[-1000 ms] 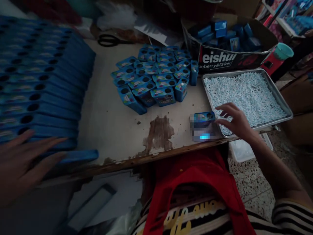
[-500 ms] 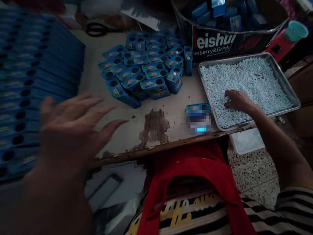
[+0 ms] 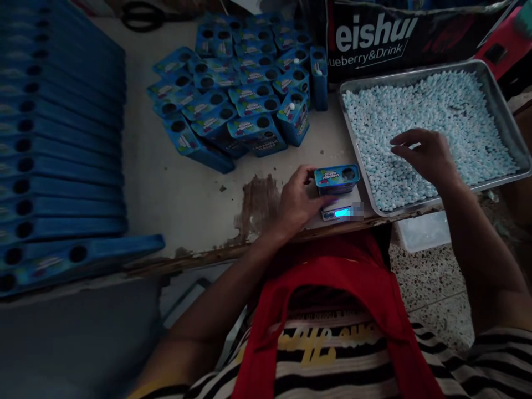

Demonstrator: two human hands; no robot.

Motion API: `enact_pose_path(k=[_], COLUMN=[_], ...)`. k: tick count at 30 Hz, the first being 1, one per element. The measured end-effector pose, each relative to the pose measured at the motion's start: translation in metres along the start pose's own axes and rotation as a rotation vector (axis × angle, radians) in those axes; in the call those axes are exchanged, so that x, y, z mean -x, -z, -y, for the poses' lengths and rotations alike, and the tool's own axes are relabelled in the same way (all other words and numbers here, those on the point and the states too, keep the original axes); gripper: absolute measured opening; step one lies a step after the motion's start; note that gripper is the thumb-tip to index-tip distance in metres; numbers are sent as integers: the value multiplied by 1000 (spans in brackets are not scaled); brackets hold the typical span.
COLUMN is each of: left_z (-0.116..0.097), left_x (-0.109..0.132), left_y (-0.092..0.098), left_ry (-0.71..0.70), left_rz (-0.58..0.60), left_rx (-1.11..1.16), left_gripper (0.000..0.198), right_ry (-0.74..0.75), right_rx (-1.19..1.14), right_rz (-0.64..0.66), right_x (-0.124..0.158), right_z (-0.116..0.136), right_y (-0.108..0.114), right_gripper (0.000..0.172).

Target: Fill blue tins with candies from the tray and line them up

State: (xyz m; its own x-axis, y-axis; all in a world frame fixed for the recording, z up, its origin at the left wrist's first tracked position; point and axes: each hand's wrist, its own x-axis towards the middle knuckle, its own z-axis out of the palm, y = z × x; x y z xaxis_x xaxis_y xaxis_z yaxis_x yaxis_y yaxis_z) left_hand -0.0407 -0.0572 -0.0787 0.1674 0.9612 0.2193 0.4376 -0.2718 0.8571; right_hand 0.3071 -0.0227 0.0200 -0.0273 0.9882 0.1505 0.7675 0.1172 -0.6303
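Note:
My left hand (image 3: 296,200) grips a small blue tin (image 3: 336,178) that sits on a little scale (image 3: 338,211) with a glowing display, near the table's front edge. My right hand (image 3: 426,155) hovers over a metal tray (image 3: 496,100) full of pale blue candies (image 3: 415,111), fingers curled together as if pinching some; what they hold is too small to see. The tin has a round hole in its top.
A heap of blue tins (image 3: 236,94) lies at the table's middle back. Rows of stacked blue tins (image 3: 58,138) fill the left side. A cardboard box (image 3: 386,33) stands behind the tray. Scissors (image 3: 143,16) lie far back. The table edge (image 3: 216,255) is worn.
My left hand swung from the stacked tins on the left across to the tin on the scale and took hold of it. My right hand lifted off the candies.

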Motion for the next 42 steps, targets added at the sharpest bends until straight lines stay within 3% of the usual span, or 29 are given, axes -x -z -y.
enact_pose_path(k=[4,8,10,13,17,22,28,36,42], left_z=[-9,-44,-68,-100,-110,-101,-98,-92,-92], left_x=[-25,-86,-120,-160,-185,-188,-175,-168,-166], left_y=[1,20,27,25,4,-17,-23,-20,-21], left_ry=[-102,-463,-611,-696,-814,-866,-888,-639,-667], left_rz=[45,83,120,174,248,146,61,69,17], left_rx=[6,-256,-370,-425,-470,-535,-499,-369,-307], left_gripper=[42,31,27,30,32,34,32,22,26], right_ry=[-194,-483,-619,-776,-927,-1005,-1000,-1006,-973], right_rx=[-526,-1032,-1247,-1519,-1691,-1789,-1802,-1818,-1839], right_rz=[-19,12,54,100,85,-24,-6,-13,-21], right_x=[-23,-42,-46,-45,-41,-45,-44,-46,-50], right_z=[17,39,44,42,33,30,33,36,27], right_y=[-38,-66,-70,-67,-61,-64,-63,-60,-71], right_gripper=[27,48,53,53,52,47,48,49,42])
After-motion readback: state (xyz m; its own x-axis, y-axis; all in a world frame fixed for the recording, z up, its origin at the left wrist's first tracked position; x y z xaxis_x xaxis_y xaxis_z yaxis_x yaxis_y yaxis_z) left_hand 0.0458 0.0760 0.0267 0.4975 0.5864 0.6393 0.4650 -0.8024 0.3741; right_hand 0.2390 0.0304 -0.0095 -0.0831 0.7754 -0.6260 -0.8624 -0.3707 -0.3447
